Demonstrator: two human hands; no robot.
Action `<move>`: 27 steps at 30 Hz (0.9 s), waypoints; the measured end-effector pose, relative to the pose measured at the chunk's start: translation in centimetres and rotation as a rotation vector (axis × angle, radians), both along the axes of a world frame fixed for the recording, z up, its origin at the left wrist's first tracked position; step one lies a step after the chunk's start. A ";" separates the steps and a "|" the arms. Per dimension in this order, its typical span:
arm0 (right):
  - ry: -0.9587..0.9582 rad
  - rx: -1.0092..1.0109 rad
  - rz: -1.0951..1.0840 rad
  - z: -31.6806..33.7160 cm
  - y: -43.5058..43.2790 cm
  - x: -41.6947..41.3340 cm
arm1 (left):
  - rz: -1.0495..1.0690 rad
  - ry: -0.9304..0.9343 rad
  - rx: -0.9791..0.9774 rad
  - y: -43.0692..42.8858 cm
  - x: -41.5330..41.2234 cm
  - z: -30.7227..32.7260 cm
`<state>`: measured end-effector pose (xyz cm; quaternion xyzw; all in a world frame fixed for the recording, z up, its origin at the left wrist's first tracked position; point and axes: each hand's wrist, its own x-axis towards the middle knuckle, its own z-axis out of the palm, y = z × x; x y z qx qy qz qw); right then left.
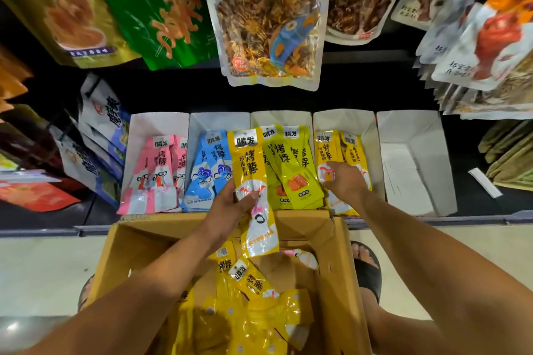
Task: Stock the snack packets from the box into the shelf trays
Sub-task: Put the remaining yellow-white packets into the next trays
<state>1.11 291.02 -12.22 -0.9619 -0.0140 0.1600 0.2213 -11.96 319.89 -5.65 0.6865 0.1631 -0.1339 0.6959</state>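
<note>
Box (144, 239) up front, loose yellow packets (251, 305) inside, near end cut off. Left hand (227, 207) grips one held packet (251, 164) above the box's far edge. Right hand (346, 181) sits on the orange packets (353, 150) in the fourth tray (366, 121); fingertips hidden, can't tell its grip.

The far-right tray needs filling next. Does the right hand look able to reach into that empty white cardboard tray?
Probably yes: the right hand is at the neighbouring tray, and the white cardboard tray stands open-topped, nothing before it.
</note>
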 end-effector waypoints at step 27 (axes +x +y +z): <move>-0.106 0.064 0.144 18.5 6.2 -17.1 | 0.073 0.058 0.018 -7.5 -2.9 11.3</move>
